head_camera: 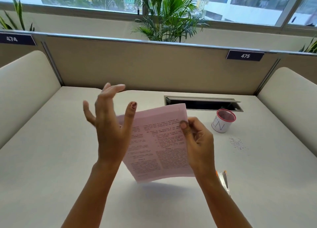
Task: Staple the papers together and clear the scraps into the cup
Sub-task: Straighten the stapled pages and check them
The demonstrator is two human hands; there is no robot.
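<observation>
Pink printed papers hang tilted above the white desk, pinched at their right edge by my right hand. My left hand is raised at the papers' left edge with fingers spread and holds nothing. A mesh cup with a red rim and a white paper label stands upright to the right of the papers. Small scraps lie scattered on the desk just in front of the cup. A stapler with orange parts lies partly hidden behind my right forearm.
The white desk is closed in by padded side panels and a beige back partition. An open cable slot runs behind the cup. Plants and windows stand beyond the partition.
</observation>
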